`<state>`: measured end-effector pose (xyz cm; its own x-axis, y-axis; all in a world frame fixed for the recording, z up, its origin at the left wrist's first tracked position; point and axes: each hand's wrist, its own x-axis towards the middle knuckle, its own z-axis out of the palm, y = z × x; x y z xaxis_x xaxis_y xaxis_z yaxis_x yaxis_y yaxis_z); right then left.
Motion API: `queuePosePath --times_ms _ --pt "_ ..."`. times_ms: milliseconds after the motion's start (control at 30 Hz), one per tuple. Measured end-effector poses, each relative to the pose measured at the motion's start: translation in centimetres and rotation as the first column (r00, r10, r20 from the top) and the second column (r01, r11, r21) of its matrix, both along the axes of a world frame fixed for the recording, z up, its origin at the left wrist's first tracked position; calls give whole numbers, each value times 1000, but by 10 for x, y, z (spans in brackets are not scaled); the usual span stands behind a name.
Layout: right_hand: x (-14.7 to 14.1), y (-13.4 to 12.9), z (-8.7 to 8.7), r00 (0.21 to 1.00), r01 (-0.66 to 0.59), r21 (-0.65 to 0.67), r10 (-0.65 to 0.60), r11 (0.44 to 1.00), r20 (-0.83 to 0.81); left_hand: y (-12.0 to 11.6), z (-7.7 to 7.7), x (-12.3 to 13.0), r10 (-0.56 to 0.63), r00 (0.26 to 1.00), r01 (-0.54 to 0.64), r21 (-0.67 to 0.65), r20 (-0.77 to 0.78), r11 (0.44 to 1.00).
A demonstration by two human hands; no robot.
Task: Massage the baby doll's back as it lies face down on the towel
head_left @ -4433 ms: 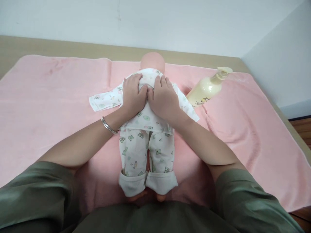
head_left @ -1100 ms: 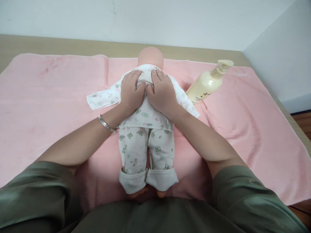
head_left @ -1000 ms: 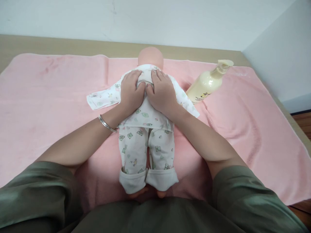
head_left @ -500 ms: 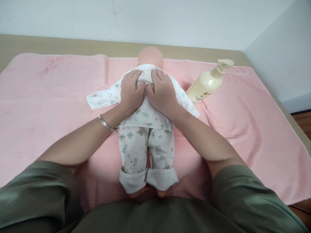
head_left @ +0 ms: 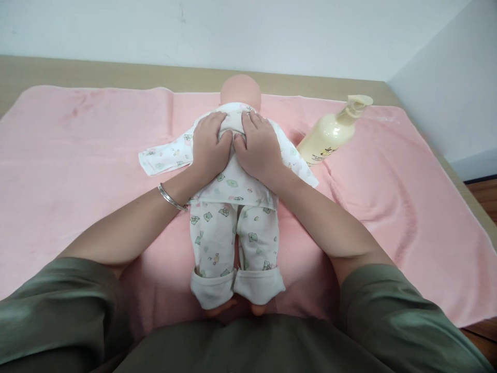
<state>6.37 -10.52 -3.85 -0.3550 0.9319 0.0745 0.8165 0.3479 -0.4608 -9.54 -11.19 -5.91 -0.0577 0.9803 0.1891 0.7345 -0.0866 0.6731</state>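
A baby doll (head_left: 240, 91) lies face down, its bald head away from me and its feet toward me. It wears a white printed top (head_left: 233, 181) and matching trousers (head_left: 215, 238) with the cuffs turned up. My left hand (head_left: 212, 142) rests flat on the left side of its upper back, fingers stretched toward the shoulder. On the right side my right hand (head_left: 258, 147) lies the same way. The thumbs point toward each other near the spine, and both hands are open. The doll's face is hidden.
Under the doll a pink blanket (head_left: 77, 197) covers most of the wooden table (head_left: 116, 70). A cream pump bottle (head_left: 330, 134) stands to the right of the doll, by its sleeve. Behind the table rises a white wall (head_left: 233, 31).
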Motion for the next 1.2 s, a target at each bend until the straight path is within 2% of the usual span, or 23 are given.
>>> queuePosePath --times_ms 200,467,700,1000,1200 --pt "1 1 -2 1000 -10 29 10 1000 -8 -2 5 4 17 999 -17 9 -32 1000" --pt "-1 -1 5 1000 2 -12 -2 1000 20 0 -2 -1 -9 1000 9 17 11 1000" --pt "-2 -2 11 999 16 -44 -14 999 39 0 1 0 3 1000 -3 8 4 1000" --pt "1 -1 2 1000 -8 22 8 1000 6 -3 9 8 39 999 -37 58 -34 998" --pt "2 -2 1 1000 -5 21 6 1000 -12 -2 5 3 18 1000 -18 3 14 1000"
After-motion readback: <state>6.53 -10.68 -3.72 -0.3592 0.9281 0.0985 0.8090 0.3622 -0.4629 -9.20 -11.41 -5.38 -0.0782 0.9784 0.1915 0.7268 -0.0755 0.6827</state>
